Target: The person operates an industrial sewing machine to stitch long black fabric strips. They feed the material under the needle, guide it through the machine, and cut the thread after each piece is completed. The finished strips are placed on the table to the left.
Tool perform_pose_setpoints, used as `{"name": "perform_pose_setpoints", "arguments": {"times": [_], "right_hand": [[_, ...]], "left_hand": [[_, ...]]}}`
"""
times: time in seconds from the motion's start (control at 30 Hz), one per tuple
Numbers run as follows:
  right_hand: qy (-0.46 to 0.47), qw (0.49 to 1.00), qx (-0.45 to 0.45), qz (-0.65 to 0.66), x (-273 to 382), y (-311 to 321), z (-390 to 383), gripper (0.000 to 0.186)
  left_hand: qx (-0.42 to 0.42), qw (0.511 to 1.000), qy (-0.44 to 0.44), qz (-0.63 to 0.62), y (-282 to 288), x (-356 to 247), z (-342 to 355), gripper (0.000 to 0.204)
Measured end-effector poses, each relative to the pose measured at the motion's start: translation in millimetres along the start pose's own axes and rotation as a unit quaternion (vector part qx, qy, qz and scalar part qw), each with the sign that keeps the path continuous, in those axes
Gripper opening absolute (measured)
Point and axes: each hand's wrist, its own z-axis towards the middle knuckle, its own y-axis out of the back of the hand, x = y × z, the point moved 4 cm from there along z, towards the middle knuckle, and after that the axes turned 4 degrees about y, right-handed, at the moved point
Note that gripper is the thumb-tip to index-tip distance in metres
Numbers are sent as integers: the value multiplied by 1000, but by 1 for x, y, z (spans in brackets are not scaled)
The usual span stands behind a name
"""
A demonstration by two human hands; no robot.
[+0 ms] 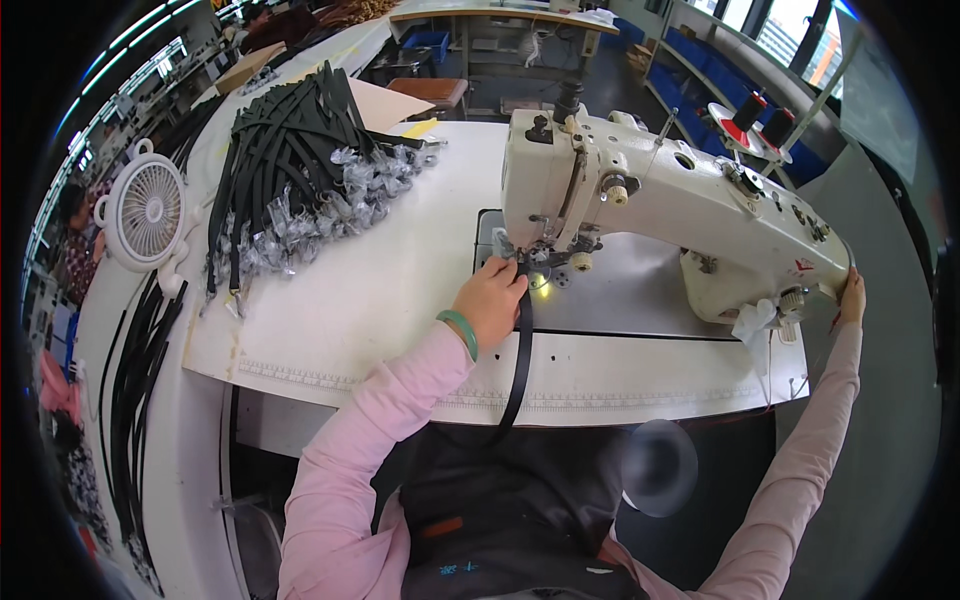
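Note:
A white industrial sewing machine (700, 190) stands on the white worktable, its needle area over a metal plate lit by a small yellow light. My left hand (491, 303), with a green bangle at the wrist, has its fingers closed on a black strap (522, 360) just in front of the needle. From there the strap runs down over the table's front edge toward my lap. At the far right end of the machine my right hand (851, 298) rests against the handwheel side, its fingers mostly hidden behind the machine.
A heap of black straps (290, 150) with clear plastic-wrapped ends lies on the table's left. Beyond it stands a white fan (150, 205). More black straps (135, 400) hang at the far left. Thread spools (745, 115) stand behind the machine. A ruler strip (600, 402) runs along the front edge.

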Motion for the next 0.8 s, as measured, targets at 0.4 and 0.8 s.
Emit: {"name": "perform_pose_setpoints", "arguments": {"times": [0.4,0.8], "right_hand": [[65,971,-134,188,-26,-3,-9,53],[26,980,-139,141,-76,-43,-47,50]], "left_hand": [[1,1000,-6,23,1,-5,2,37],[-2,1000,0,24,-1,-3,4,35]]}}
